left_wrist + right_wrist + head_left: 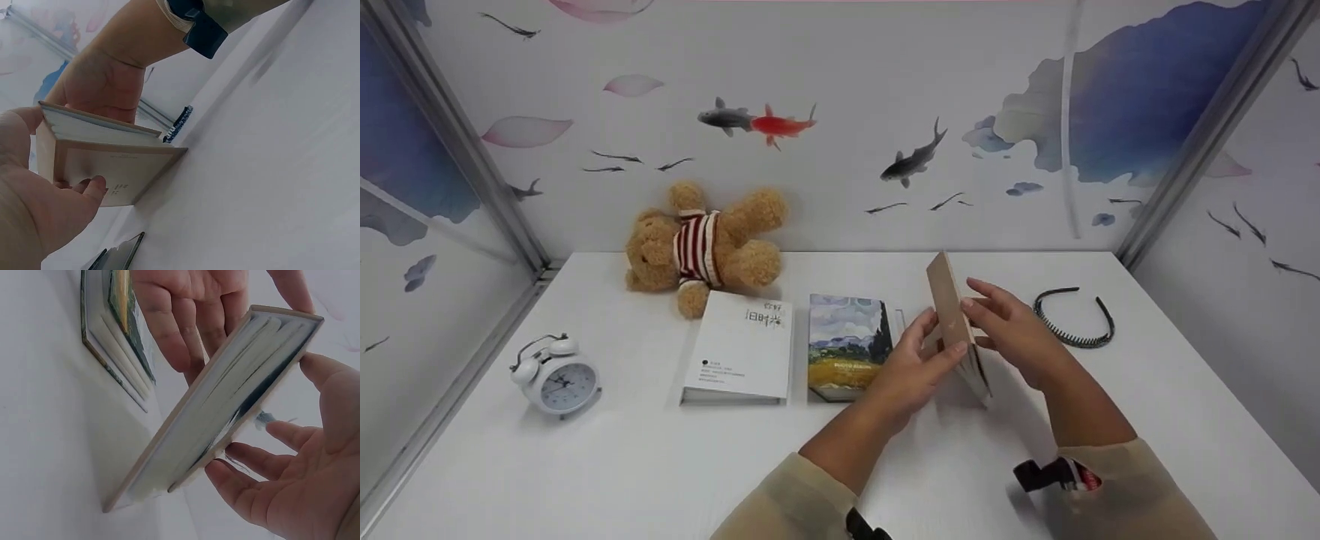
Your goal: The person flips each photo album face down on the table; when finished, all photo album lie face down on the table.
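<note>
We found a tan book (pixel 956 326) standing on one edge on the white table (pixel 585 465), tilted, held between both hands. The left hand (pixel 911 367) gripped it with the thumb on the near cover and the fingers (pixel 169 320) spread behind the far side. The right hand (pixel 1009 330) pinched the book, thumb up by the top edge and fingers (pixel 247 461) lightly curled against the cover. In the left wrist view the book's lower corner touched the table; small print showed on the cover, too small for us to read.

Just beyond the left fingers lay a book with a painted landscape cover (pixel 847 341), flat on the table; a yellow band across it carried lettering we could not make out. Beside that, further from the left hand, lay a white book (pixel 742 345) with large dark characters near its top and small lines of print lower down, neither legible to us.

Past the right fingers, apart from them, a black toothed headband (pixel 1072 319) rested on the table. Well away to the left-hand side stood a white twin-bell alarm clock (pixel 556 375). Farthest off, against the fish-patterned wall (pixel 885 112), a brown teddy bear (pixel 701 244) in a red-and-white striped jumper lay on its side.
</note>
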Available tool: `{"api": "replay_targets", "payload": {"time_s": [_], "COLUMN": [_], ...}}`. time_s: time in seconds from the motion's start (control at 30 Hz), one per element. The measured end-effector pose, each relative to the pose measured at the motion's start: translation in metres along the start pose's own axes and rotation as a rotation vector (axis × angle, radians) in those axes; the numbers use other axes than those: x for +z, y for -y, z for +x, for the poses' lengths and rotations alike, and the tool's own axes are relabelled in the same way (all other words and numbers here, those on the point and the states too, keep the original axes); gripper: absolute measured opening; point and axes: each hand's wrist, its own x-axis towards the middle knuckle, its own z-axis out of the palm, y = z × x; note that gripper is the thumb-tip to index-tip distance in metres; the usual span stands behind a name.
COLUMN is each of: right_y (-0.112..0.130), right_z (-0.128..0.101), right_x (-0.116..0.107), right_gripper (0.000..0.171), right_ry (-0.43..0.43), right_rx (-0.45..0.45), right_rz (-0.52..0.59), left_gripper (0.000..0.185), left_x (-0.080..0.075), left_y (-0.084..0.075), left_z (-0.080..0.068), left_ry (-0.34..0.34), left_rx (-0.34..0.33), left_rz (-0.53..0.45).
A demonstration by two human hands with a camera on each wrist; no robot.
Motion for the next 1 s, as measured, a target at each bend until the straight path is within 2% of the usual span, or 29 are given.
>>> {"api": "replay_targets", "payload": {"time_s": [0.2,0.33,0.43,0.63,0.83,0.93,1.0], "right_y": [0.001,-0.005,-0.010,-0.012,-0.009,-0.012,-0.015], "right_z": [0.000,0.001,0.002,0.001,-0.002,-0.001,0.000], "right_x": [-0.007,-0.015,-0.020,-0.031,-0.038,-0.036,-0.036], "right_gripper": [0.071,0.061,0.061,0.062,0.056,0.052,0.057], "right_ry": [-0.049,-0.105,-0.143,-0.155,-0.187,-0.211,-0.216], "right_rx": [-0.042,-0.099,-0.123,-0.161,-0.103,-0.061,-0.053], "right_rz": [0.122,0.117,0.090,0.074,0.045,-0.009,-0.052], "left_gripper": [0.074,0.064,0.057,0.051,0.055,0.054,0.054], "left_x": [0.000,0.000,0.002,0.005,0.004,0.005,0.005], "left_y": [-0.001,0.001,0.005,0.015,0.024,0.028,0.028], "left_z": [0.002,0.003,0.003,0.005,0.009,0.009,0.009], "left_ry": [0.064,0.090,0.103,0.121,0.163,0.156,0.150], "left_rx": [0.060,0.053,0.019,-0.085,-0.151,-0.188,-0.200], "left_rz": [0.001,0.018,0.025,-0.013,-0.142,-0.216,-0.260]}}
